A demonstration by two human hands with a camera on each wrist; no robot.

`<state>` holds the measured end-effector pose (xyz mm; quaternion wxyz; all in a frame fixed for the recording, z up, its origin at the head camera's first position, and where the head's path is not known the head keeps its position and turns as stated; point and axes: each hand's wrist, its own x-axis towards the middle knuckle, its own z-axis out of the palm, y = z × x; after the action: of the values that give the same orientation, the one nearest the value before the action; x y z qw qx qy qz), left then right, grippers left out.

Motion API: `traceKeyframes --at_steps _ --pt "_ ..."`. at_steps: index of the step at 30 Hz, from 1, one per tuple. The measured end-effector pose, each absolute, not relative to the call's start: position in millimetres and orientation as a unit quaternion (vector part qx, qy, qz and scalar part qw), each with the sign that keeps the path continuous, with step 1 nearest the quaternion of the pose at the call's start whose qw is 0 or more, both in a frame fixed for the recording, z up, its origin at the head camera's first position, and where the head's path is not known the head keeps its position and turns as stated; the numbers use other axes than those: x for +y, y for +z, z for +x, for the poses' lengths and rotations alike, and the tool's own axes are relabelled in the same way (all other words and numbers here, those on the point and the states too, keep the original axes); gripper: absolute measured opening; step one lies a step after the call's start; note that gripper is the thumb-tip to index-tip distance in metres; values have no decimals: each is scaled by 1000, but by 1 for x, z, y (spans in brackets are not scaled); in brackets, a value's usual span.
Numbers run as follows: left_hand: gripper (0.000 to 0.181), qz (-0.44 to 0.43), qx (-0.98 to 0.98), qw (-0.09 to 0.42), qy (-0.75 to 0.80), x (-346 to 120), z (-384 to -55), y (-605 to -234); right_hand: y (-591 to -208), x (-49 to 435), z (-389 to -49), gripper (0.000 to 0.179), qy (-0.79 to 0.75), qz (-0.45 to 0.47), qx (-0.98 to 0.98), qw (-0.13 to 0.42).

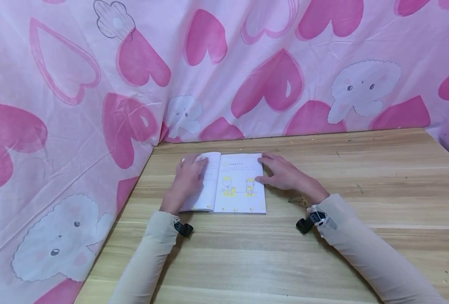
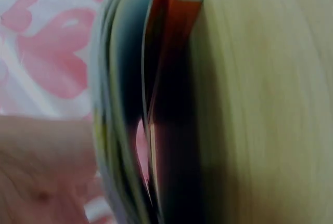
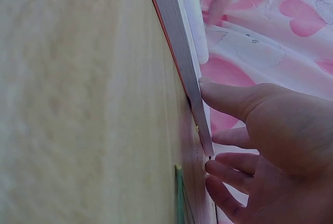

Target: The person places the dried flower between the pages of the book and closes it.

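Observation:
An open book (image 1: 241,169) with yellow line drawings on its right page lies on the wooden table. My left hand (image 1: 188,179) rests over the left page, fingers toward the top. In the left wrist view the book's left-hand leaves (image 2: 112,99) bow up from the cover beneath, with part of the left hand (image 2: 47,172) beside them. At the right edge of the book is my right hand (image 1: 281,172). The right wrist view shows its thumb touching the page edge of the book (image 3: 179,37), the other fingers extended loosely alongside.
A small thin greenish-brown item (image 1: 299,200) lies on the wooden table (image 1: 243,257) under the right wrist. Pink heart-patterned cloth (image 1: 262,80) hangs behind the table and along its left side. Small black cameras (image 1: 306,224) are strapped to both wrists.

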<state>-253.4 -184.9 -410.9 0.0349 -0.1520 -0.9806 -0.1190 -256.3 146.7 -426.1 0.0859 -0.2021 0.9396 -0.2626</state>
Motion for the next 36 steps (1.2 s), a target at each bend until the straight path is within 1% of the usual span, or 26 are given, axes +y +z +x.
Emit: traceKeyframes --at_steps 2,5,9,15,21,26,30,34,36 --pt "53 -206 -966 31 -150 -178 -253 -413 -426 147 -256 80 -260 -203 940 86" --pt "49 -246 -953 14 -178 -172 -251 -419 -427 147 -257 79 -258 -205 940 85" --pt "50 -231 -954 -7 -194 -172 -249 -423 -427 147 -255 76 -256 -209 941 80" --pt "54 -211 -958 -23 -193 -176 -250 -426 -426 147 -254 71 -251 -225 939 62" --pt "56 -207 -959 -34 -191 -175 -251 -428 -419 151 -250 65 -273 -226 933 68" --pt "56 -199 -960 -48 -191 -174 -249 -428 -412 162 -240 51 -255 -241 933 79" --pt "56 -199 -959 -49 -195 -173 -248 -427 -405 174 -228 38 -223 -251 939 80" --pt "57 -197 -959 -51 -199 -173 -249 -428 -399 186 -215 19 -183 -252 947 83" --pt "57 -196 -959 -54 -199 -173 -250 -429 -396 191 -208 8 -165 -242 952 93"
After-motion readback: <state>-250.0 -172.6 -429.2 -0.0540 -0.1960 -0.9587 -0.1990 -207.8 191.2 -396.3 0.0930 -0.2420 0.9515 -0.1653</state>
